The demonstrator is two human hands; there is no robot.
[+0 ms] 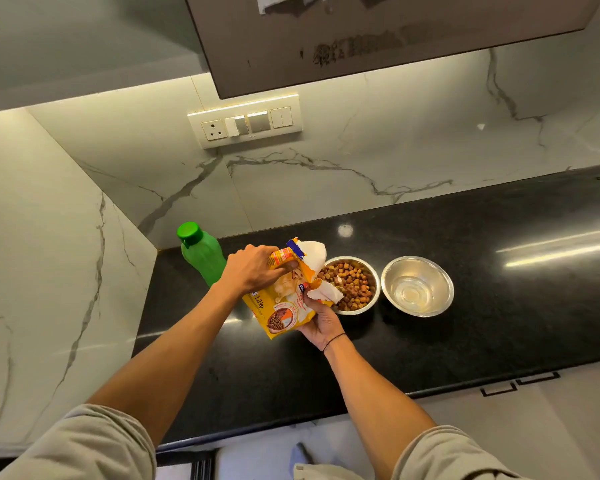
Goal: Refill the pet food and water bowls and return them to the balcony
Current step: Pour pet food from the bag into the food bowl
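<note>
A yellow pet food bag is held over the black counter, its torn white mouth at the rim of a steel bowl filled with brown kibble. My left hand grips the bag's upper part from above. My right hand holds the bag from below and pinches its torn flap. A second steel bowl with clear water stands just right of the food bowl. A green bottle with its cap on stands behind my left hand.
Marble walls close off the counter's left end and back. A switch panel sits on the back wall, and a dark cabinet hangs overhead. The counter stretches on to the right of the bowls. Drawer handles show below the counter's front edge.
</note>
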